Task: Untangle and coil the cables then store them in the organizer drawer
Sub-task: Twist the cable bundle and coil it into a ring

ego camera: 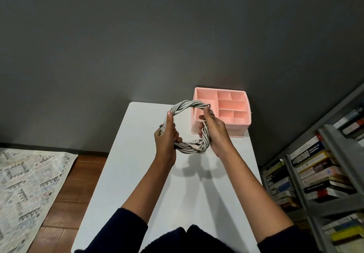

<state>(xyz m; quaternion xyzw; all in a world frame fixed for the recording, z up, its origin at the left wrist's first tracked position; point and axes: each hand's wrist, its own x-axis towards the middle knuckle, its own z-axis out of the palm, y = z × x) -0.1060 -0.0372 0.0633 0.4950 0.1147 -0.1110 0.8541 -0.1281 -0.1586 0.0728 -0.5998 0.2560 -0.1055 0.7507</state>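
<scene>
Above the white tabletop (137,174), the left hand (166,138) and right hand (214,132) each grip one side of the coiled cables (189,104), near the pink organizer (243,123). Loose plug ends (160,132) stick out, so slackening either grip could let the loops spring apart.

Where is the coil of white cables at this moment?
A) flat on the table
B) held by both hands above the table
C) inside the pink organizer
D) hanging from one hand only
B: the left hand and the right hand each grip one side of the cable coil, whose shadow falls on the white table.
</scene>
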